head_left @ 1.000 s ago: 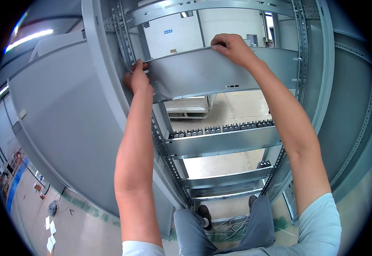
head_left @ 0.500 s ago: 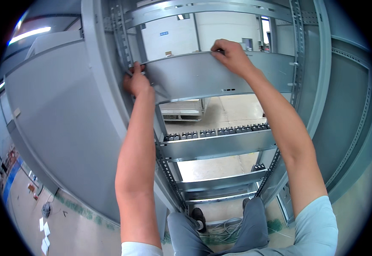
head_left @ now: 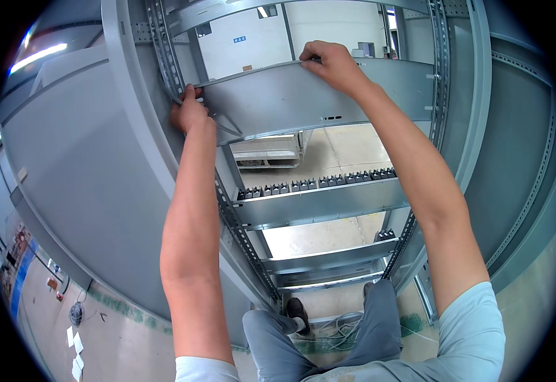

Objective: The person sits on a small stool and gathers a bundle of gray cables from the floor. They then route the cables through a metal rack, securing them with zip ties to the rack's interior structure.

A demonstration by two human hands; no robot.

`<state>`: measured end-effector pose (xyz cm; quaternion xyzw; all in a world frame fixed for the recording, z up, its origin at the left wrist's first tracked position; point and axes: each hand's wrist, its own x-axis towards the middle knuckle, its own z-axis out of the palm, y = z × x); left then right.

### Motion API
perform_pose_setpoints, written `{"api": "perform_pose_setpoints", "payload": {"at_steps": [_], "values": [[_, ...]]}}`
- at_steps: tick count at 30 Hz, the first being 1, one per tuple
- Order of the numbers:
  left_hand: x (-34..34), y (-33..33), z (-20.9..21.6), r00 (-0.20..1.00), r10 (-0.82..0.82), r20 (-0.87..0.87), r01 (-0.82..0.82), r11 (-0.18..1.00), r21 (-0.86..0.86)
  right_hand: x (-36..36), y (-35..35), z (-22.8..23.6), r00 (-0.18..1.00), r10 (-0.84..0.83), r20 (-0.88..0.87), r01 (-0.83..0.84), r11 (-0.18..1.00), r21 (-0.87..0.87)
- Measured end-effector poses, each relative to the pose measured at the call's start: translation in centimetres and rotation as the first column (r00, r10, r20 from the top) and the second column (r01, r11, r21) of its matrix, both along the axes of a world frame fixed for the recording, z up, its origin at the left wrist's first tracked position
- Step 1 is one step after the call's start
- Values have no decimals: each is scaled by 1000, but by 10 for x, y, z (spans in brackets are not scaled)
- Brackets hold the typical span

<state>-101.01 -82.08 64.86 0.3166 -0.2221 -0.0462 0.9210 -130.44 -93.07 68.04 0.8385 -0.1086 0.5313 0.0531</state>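
A long grey sheet-metal panel (head_left: pixel 291 99) lies crosswise high up inside an open grey metal cabinet frame (head_left: pixel 125 95). My left hand (head_left: pixel 187 113) grips the panel's left end, close against the perforated left upright rail (head_left: pixel 163 48). My right hand (head_left: pixel 330 62) is closed over the panel's top edge, right of the middle. The panel's right end reaches the perforated right upright rail (head_left: pixel 440 70). Both my arms are stretched upward.
Below the panel a crossbar carries a row of dark terminal blocks (head_left: pixel 316 184), with more grey crossbars (head_left: pixel 329 258) underneath. The cabinet's grey side wall (head_left: pixel 80 191) fills the left. My legs and a black shoe (head_left: pixel 297 312) stand on the concrete floor, with loose cables (head_left: pixel 338 328) beside them.
Both hands and the panel have stayed high in the frame; my right hand has shifted slightly along the top edge, and the panel has tilted a little.
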Motion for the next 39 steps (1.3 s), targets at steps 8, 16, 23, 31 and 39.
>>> {"api": "perform_pose_setpoints", "payload": {"at_steps": [8,16,23,31,39], "values": [[0,1,-4,978,-207,5,207,978,-6,0,0,0,999,27,28,-27,1000,15],[4,13,3,972,-221,84,200,959,203,-1,-2,-1,1000,3,6,-4,999,54],[11,9,5,947,-311,78,288,933,218,0,-3,1,1000,24,3,-24,998,59],[18,10,-8,810,-583,60,584,811,0,0,-2,-1,1000,9,12,-10,997,73],[21,8,-17,803,-580,135,582,813,32,1,-5,0,999,30,33,-32,998,55]]}}
